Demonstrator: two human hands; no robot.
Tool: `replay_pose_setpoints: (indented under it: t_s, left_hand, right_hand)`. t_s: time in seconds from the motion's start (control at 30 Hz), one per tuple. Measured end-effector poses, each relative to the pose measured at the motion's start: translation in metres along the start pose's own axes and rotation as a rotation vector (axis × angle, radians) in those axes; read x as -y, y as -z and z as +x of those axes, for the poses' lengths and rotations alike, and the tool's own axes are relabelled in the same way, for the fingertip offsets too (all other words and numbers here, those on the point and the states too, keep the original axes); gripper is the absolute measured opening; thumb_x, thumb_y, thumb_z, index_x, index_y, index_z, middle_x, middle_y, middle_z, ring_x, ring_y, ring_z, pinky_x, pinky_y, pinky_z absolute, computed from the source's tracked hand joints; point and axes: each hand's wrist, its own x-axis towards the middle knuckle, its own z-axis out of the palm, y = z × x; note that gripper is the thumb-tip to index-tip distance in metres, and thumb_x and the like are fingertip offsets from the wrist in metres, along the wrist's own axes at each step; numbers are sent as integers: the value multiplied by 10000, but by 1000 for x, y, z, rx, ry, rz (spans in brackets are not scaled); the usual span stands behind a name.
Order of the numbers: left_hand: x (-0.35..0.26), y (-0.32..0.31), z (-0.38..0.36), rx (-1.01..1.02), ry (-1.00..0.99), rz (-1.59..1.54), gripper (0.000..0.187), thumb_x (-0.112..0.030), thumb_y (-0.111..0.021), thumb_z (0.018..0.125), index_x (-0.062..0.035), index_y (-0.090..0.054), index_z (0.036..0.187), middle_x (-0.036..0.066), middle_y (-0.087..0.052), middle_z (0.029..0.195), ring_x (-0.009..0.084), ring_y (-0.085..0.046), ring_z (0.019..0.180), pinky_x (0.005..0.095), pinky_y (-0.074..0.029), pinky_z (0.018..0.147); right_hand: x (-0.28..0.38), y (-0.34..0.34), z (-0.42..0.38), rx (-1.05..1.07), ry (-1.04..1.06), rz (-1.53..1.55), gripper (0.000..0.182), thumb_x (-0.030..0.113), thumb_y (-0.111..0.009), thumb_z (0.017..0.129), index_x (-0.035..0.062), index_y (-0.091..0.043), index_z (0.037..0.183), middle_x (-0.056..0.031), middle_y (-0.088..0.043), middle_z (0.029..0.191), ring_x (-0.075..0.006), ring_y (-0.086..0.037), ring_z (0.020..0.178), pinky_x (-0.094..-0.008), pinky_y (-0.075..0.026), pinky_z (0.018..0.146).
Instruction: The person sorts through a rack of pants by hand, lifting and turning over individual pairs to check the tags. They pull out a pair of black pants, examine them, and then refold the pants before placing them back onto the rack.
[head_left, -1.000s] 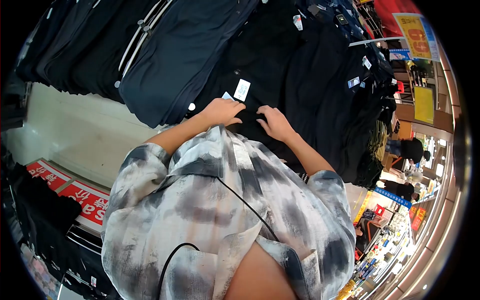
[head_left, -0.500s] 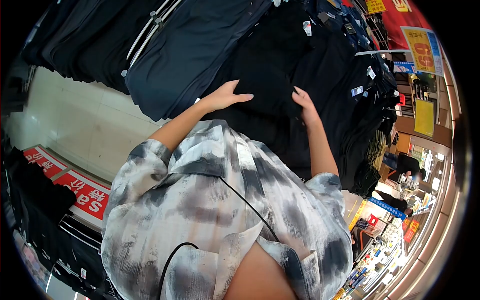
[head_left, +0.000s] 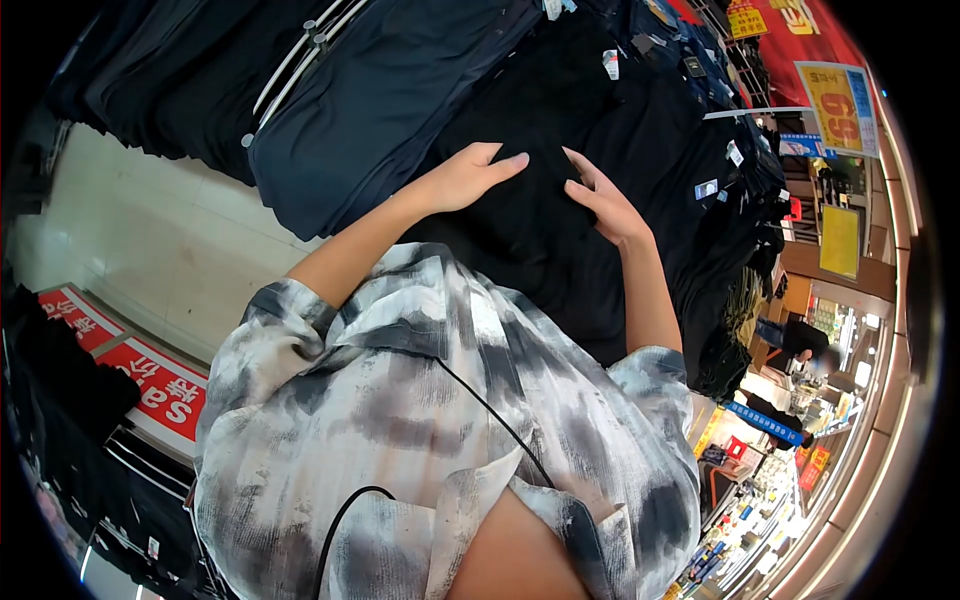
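A black garment hangs among dark clothes on a rack in front of me. My left hand lies flat on its left side with the fingers stretched out. My right hand rests on its right side, fingers spread and pointing towards the left hand. The two hands are a small gap apart, and neither visibly pinches the cloth. My grey-and-white patterned shirt fills the lower part of the view, with a black cable running across it.
Navy garments hang to the left on hangers, and more dark clothes with white tags to the right. A yellow price sign stands top right. A red sale sign lies by the pale floor. A person stands far right.
Both hands moved inward on the black garment, from its outer edges towards its middle. A second ago they were lower, close together near a white tag.
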Motion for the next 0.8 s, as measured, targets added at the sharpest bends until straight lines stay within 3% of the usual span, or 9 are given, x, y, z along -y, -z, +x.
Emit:
replay_pose_setpoints:
  t_s: [0.13,0.17,0.37,0.47,0.53,0.67,0.8]
  left_hand:
    - [7,1,-2,67,59,20,387,-329,-516,1056,29,-656,1100,4,-684,991,70,-597,903,241,-476,863]
    - [8,0,-1,90,73,62,391,-333,-507,1060,27,-658,1089,3,-682,990,69,-595,900,241,-475,863]
    - [4,-5,-4,66,64,142,470,-385,-456,1073,42,-637,999,-26,-610,875,65,-514,838,256,-441,828]
    - [7,-5,-2,15,32,134,485,-403,-452,1070,31,-586,900,-29,-536,782,77,-455,760,273,-417,751]
    - [12,-10,2,-35,-61,115,530,-421,-454,1063,1,-502,746,-36,-436,645,99,-388,637,306,-388,629]
    - [5,-15,3,-20,-43,219,468,-365,-487,1057,12,-507,780,-15,-447,668,95,-392,656,302,-389,645]
    - [-6,-14,1,-54,-76,316,284,-237,-561,1024,10,-544,884,6,-509,787,86,-444,736,278,-416,738]
  right_hand:
    - [2,-4,3,98,-107,-112,1009,477,-775,825,-83,-295,1513,-283,-427,1475,-313,-436,1375,-355,-338,1148]
    - [-24,9,12,41,-185,-207,1078,480,-796,799,-121,-254,1510,-294,-388,1502,-340,-405,1402,-364,-329,1156]
    - [-14,-3,3,31,-93,-140,1103,390,-835,774,-142,-210,1511,-311,-319,1540,-346,-360,1432,-363,-324,1161]
    - [-8,-9,-3,-94,-56,-168,1053,333,-841,778,-140,-241,1503,-302,-376,1508,-327,-403,1405,-352,-353,1141]
    - [-1,-19,-9,-126,-14,-224,984,311,-842,781,-135,-308,1476,-270,-474,1428,-299,-486,1321,-336,-406,1085]
    - [6,-30,-17,-230,44,-260,749,295,-844,784,-81,-506,1337,-162,-633,1212,-223,-610,1101,-302,-483,945]
    - [14,-30,-23,-341,94,-331,498,217,-829,803,-21,-576,1160,-94,-651,1100,-173,-611,1011,-284,-492,876]
